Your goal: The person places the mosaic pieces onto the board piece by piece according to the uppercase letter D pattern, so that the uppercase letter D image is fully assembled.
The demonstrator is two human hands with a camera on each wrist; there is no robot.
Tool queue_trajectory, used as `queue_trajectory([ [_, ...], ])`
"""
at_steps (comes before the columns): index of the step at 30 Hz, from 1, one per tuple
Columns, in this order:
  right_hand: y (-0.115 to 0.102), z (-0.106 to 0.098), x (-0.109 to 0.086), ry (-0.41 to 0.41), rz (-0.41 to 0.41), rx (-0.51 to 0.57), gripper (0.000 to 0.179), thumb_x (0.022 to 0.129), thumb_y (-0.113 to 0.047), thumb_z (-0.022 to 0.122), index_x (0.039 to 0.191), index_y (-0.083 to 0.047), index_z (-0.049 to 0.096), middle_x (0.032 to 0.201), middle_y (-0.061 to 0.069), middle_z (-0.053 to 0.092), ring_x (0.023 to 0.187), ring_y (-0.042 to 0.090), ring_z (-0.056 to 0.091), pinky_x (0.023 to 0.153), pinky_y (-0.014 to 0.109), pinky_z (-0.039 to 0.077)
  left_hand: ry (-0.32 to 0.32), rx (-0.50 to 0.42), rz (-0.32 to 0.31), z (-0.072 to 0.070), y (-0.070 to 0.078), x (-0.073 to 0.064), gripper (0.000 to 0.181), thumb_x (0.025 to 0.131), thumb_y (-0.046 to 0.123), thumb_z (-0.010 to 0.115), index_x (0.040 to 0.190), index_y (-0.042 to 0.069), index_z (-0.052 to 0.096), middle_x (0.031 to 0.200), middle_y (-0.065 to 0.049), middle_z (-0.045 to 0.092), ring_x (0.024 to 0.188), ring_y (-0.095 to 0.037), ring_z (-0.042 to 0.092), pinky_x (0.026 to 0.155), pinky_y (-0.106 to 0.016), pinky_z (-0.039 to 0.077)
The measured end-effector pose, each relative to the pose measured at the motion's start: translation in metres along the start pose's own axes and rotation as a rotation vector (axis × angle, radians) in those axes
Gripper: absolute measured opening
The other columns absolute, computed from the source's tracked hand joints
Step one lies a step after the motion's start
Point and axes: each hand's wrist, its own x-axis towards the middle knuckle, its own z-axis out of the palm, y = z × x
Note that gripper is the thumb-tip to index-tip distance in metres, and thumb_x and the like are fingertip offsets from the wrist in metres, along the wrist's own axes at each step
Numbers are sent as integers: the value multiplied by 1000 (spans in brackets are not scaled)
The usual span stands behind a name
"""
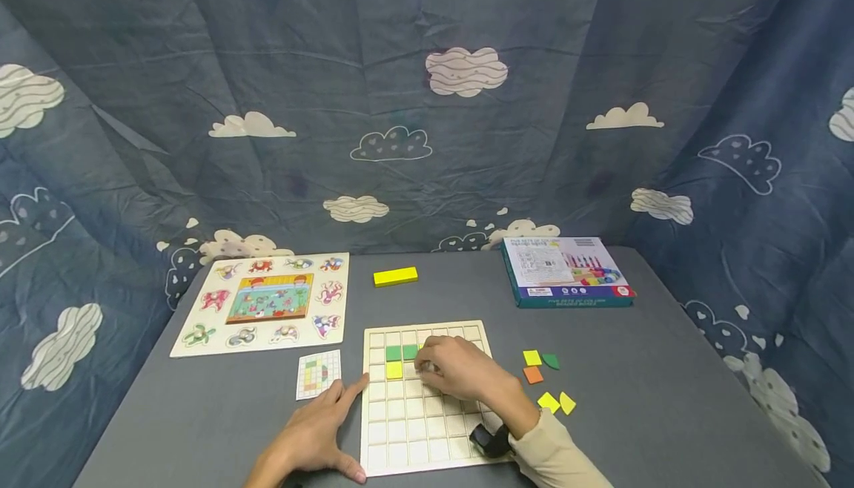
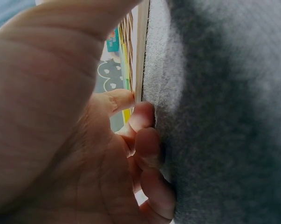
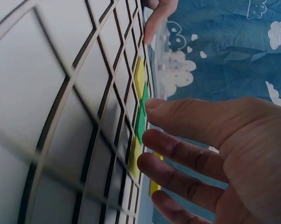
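Note:
A pale wooden grid board (image 1: 414, 429) lies on the table in the head view. Near its upper left sit a green tile (image 1: 394, 354), a second green tile (image 1: 409, 352) beside it and a yellow tile (image 1: 394, 370) below. Another yellow tile (image 3: 133, 156), mostly hidden by my right hand in the head view, continues the row. My right hand (image 1: 460, 369) is over this row, thumb and fingertips close to the tiles, nothing visible between them. My left hand (image 1: 313, 429) rests on the table, index finger and thumb spread against the board's left edge.
A printed pattern card (image 1: 319, 374) lies left of the board, below a sea-animal puzzle (image 1: 260, 302). Several loose tiles, including an orange tile (image 1: 533, 375), lie to the right. Farther back are a yellow bar (image 1: 395, 277) and a toy box (image 1: 567, 273), before a cloud-patterned curtain (image 1: 394, 199).

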Motion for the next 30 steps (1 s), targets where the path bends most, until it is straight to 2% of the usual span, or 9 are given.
queue_trajectory([
  [9,23,-8,-25,10,17,64,14,93,-15,71,105,-12,76,100,-1,69,82,8,63,72,25,51,13,-9,8,-1,0,-2,135,47,63,89,159,18,29,95,2,36,75,-12,34,58,-26,32],
  [16,41,-16,-40,-4,86,109,14,93,-15,70,106,-11,75,99,-2,68,85,11,63,74,28,51,10,-16,9,-3,1,1,134,48,62,89,159,17,29,94,2,37,74,-12,35,57,-26,30],
  [24,67,-26,-54,17,148,132,16,93,-15,71,108,-10,73,99,0,67,83,11,61,71,30,51,27,-2,13,0,-4,2,134,47,67,87,159,18,30,94,3,37,75,-11,35,58,-26,32],
  [30,82,-30,-67,29,197,141,17,91,-15,73,108,-10,73,102,3,68,85,14,64,73,32,53,31,4,25,0,-3,0,134,48,65,88,158,16,30,95,4,37,74,-10,34,57,-25,32],
])
